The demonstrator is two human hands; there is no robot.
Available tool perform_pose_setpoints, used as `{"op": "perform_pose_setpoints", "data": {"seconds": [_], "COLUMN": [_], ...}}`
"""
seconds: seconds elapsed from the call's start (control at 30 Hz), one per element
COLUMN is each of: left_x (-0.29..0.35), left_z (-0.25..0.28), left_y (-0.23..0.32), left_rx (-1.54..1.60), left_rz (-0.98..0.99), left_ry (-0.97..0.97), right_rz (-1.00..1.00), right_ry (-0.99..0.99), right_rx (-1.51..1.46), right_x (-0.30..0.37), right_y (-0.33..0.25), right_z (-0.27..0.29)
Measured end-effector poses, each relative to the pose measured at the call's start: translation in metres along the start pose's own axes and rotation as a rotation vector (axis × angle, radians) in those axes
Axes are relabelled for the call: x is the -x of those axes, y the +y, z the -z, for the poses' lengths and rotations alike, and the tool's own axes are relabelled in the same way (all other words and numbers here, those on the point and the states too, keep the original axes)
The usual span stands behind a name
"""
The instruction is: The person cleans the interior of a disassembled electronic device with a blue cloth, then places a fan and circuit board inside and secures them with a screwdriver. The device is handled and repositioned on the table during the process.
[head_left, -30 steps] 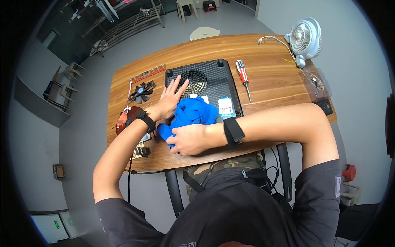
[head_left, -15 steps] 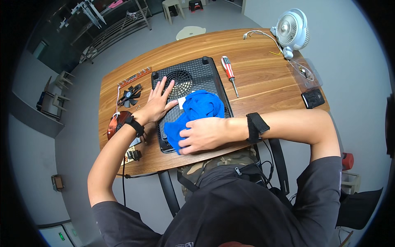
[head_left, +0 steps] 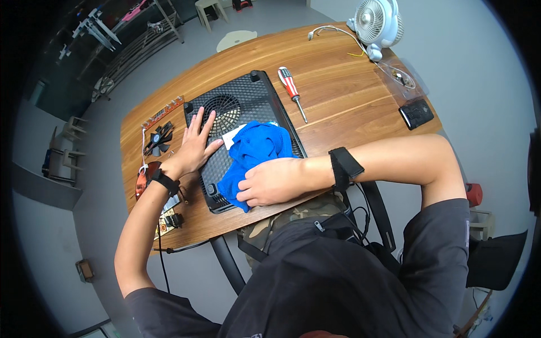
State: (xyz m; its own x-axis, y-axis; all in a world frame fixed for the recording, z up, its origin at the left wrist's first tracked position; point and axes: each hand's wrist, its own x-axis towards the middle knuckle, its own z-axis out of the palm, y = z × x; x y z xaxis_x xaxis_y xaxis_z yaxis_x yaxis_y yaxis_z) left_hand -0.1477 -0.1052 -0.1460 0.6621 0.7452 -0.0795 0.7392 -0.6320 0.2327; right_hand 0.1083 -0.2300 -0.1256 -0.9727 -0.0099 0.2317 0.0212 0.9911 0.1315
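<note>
Worktop, far right corner: white fan; white cable along the far edge beside it. Right edge: clear plastic bag, contents too small to identify; black rectangular object just nearer. Screwdriver, handle toward far edge. Floor beyond far edge: pale stool.

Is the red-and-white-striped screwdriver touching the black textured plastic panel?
Apart: the head view shows brown wood tabletop between the screwdriver and black panel.

Open tabletop right of screwdriver, black impeller crowding left hand
</note>
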Motion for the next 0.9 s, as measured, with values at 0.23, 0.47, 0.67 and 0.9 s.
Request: {"op": "perform_pose_setpoints", "data": {"seconds": [0.23,0.47,0.67,0.9], "left_x": [0.001,0.001,0.004,0.004], "left_z": [0.007,0.007,0.010,0.007], "left_y": [0.007,0.007,0.010,0.009], "left_rx": [-0.008,0.008,0.004,-0.001], "left_rz": [-0.007,0.016,0.036,0.031], "left_ry": [-0.045,-0.082,-0.085,-0.067], "right_rz": [-0.054,-0.238,-0.195,-0.329], "right_ry": [-0.132,-0.181,-0.236,-0.255], "right_rx": [0.012,0.050,-0.079,-0.243], "right_x": [0.027,0.066,0.094,0.085], "right_y": [-0.002,-0.009,0.009,0.027], "right_z": [0.031,0.052,0.058,0.060]}}
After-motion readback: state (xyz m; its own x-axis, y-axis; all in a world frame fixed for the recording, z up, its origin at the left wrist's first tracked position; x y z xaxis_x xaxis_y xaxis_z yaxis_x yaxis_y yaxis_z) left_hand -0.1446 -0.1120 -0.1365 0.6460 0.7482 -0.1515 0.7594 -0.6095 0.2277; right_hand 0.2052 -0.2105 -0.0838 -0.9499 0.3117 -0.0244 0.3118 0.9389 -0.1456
